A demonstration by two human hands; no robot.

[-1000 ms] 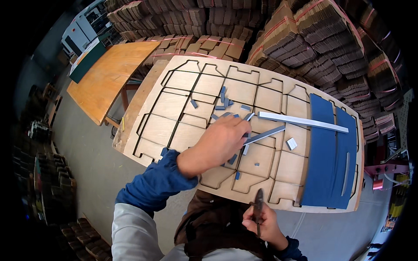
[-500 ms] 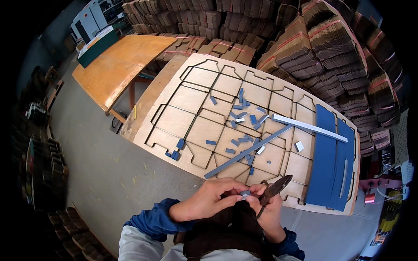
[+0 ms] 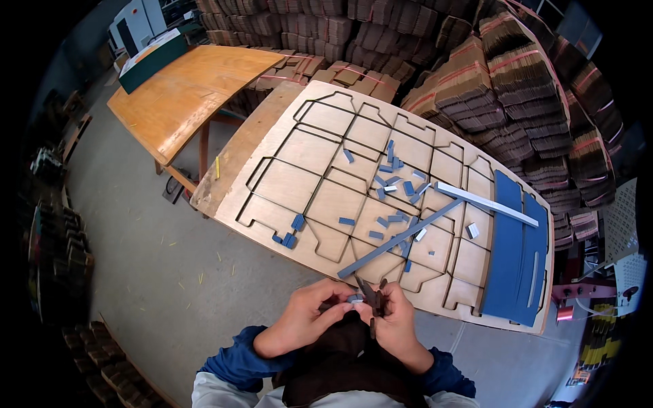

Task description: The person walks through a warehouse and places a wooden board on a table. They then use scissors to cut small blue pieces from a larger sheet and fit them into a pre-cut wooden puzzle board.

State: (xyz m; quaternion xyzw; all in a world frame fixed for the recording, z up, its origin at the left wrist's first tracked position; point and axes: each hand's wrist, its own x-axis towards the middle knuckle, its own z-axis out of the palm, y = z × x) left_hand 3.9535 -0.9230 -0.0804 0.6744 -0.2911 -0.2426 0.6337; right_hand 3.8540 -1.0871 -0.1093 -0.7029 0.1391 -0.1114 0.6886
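Between the thumb and fingers of my left hand [image 3: 303,316] is a small blue-grey foam piece [image 3: 354,298] with a pale face. My right hand [image 3: 400,328] is closed around dark scissors [image 3: 369,294], whose tips point up and away beside the piece. Both hands nearly meet in front of the near edge of a light wooden cutting-die board [image 3: 320,153] with dark blade lines set in it. Scattered over its middle are several short blue foam pieces [image 3: 347,221]. A long grey-blue foam strip [image 3: 401,238] lies slantwise just beyond my hands.
A pale-faced strip [image 3: 486,203] overlaps blue foam sheets [image 3: 500,251] at the board's right end. Several blue blocks [image 3: 289,241] sit at its near left corner. An orange-brown table [image 3: 183,102] carries a dark green box [image 3: 153,62]. Bundled cardboard stacks [image 3: 469,81] line the back.
My hands have moved left with the foam piece. The scissors have swung from pointing up and right to pointing up and left, tips now beside the piece. The view has shifted slightly.
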